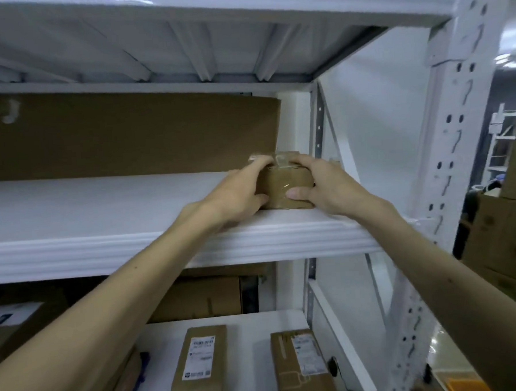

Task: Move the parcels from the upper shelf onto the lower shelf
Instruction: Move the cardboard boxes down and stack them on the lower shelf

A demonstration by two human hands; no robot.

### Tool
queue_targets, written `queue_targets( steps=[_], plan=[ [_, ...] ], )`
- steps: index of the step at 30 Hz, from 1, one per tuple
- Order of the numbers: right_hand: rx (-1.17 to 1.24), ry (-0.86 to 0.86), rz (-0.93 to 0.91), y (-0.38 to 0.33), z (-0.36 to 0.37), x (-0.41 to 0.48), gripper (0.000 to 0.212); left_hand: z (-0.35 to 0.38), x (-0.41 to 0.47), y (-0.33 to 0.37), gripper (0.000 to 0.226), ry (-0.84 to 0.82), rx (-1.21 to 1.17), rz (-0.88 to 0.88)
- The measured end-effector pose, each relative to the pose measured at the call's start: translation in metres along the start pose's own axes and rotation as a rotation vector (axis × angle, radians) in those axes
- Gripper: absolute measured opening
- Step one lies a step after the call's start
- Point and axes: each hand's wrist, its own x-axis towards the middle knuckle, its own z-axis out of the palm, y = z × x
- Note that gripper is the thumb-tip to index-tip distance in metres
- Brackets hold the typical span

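Note:
A small brown taped parcel [286, 183] rests on the white upper shelf [102, 209] near its right end. My left hand [238, 193] grips its left side, fingers over the top and thumb on the front. My right hand [328, 185] grips the right side the same way. Both arms reach up over the shelf's front edge. On the lower shelf [249, 333] lie two brown parcels with white labels, one in the middle [200, 365] and one to its right [304, 366]. Another labelled box [15, 324] sits at the lower left.
A large brown cardboard sheet [128, 133] stands along the back of the upper shelf. A larger carton [202, 297] sits at the back of the lower shelf. The white perforated upright [455, 155] stands on the right. Stacked cartons [504, 236] fill the far right.

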Motion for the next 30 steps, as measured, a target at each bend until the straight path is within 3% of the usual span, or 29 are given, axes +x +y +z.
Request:
queue_targets(
  steps=[8,18,30],
  plan=[
    [0.030,0.082,-0.062,-0.018,-0.016,-0.063,0.061,0.008,-0.072,0.052,0.060,0.248,-0.011,0.010],
    [0.202,0.184,-0.149,-0.075,-0.003,-0.147,0.067,-0.009,-0.177,0.087,0.061,0.331,-0.059,-0.035],
    [0.301,0.183,-0.187,-0.205,0.096,-0.262,0.064,-0.050,-0.364,0.030,0.068,0.474,0.034,0.030]
  ],
)
